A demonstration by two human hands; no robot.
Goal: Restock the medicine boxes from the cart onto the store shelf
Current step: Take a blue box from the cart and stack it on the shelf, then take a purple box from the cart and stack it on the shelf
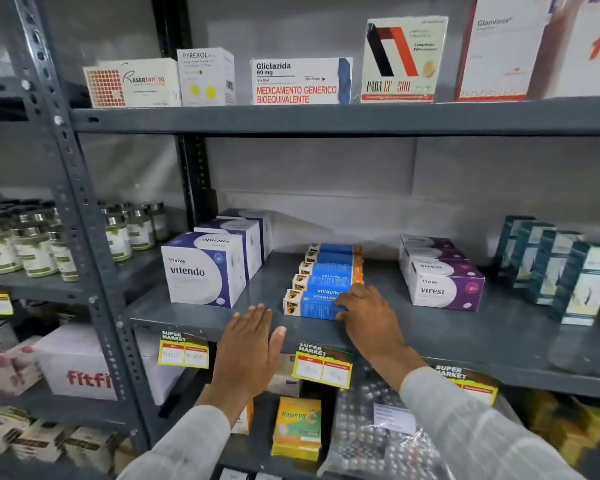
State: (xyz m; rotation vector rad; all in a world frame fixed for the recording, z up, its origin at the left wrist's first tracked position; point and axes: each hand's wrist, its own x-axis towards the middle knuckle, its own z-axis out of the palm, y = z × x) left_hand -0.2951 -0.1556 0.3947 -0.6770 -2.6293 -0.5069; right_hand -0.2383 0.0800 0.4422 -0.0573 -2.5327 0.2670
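A row of blue and orange Vivalyn boxes (326, 275) runs front to back on the middle grey shelf (430, 334). My right hand (368, 313) rests on the right end of the front Vivalyn box (314, 304), fingers curled over its top and side. To the left of that box, my left hand (250, 344) hovers flat at the shelf's front edge, fingers apart and holding nothing. The cart is out of view.
White and blue Vitendo boxes (205, 268) stand left of the row, purple Virest boxes (444, 275) right, teal boxes (561, 271) far right. Bare shelf lies between these groups. Yellow price tags (321, 365) hang from the front edge. Jars (32, 244) fill the left rack.
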